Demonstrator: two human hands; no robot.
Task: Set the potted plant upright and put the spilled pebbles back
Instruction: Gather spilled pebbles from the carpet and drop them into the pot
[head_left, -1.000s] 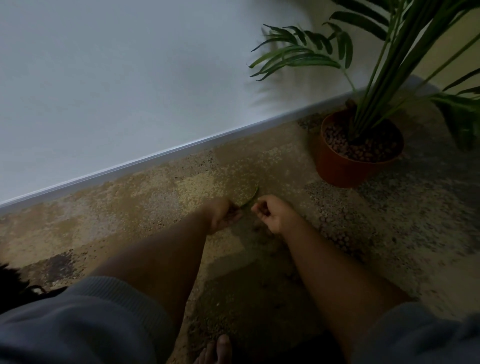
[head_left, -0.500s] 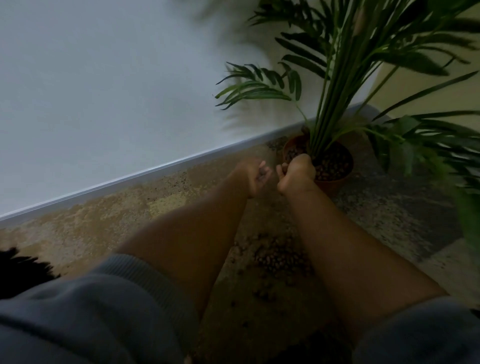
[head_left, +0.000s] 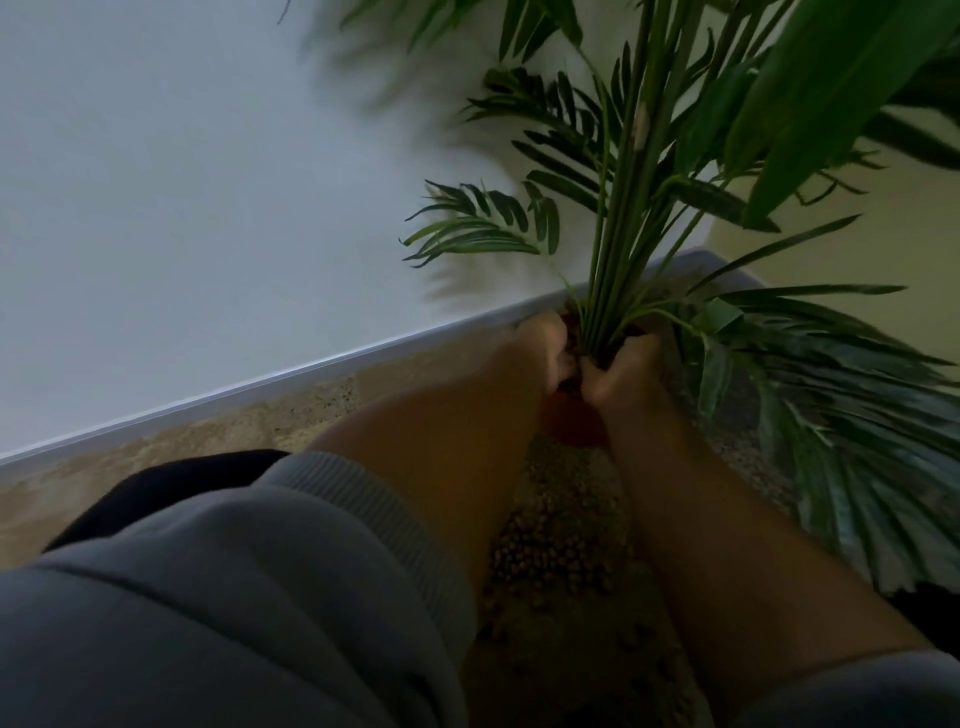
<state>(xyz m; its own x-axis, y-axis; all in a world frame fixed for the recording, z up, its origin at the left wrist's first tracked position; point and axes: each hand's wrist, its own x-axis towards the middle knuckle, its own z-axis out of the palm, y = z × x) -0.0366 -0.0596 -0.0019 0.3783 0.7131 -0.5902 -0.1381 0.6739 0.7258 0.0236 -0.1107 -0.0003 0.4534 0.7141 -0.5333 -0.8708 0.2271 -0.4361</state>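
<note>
Head view: both hands, left (head_left: 545, 349) and right (head_left: 626, 371), curl over the upright potted plant (head_left: 618, 218) near the wall (head_left: 208, 208), contents unclear; fronds overhang; spilled pebbles (head_left: 550, 551) lie on the carpet (head_left: 249, 426) between the forearms.

- The scene is dim and low in contrast, with muted, greyish colours.
- The wall (head_left: 182, 182) is the brightest area, toward ten o'clock; the floor (head_left: 208, 431) is darker.
- Soft, smeared shadows of fronds (head_left: 483, 228) fall on the wall around twelve o'clock.
- Motion blur streaks the leaves at three to four o'clock and along the top edge.
- The skirting board (head_left: 260, 379) runs tilted and slightly bowed, a sign of wide-angle distortion.
- The sleeve (head_left: 208, 597) at seven o'clock is soft, shadowed and out of focus.
</note>
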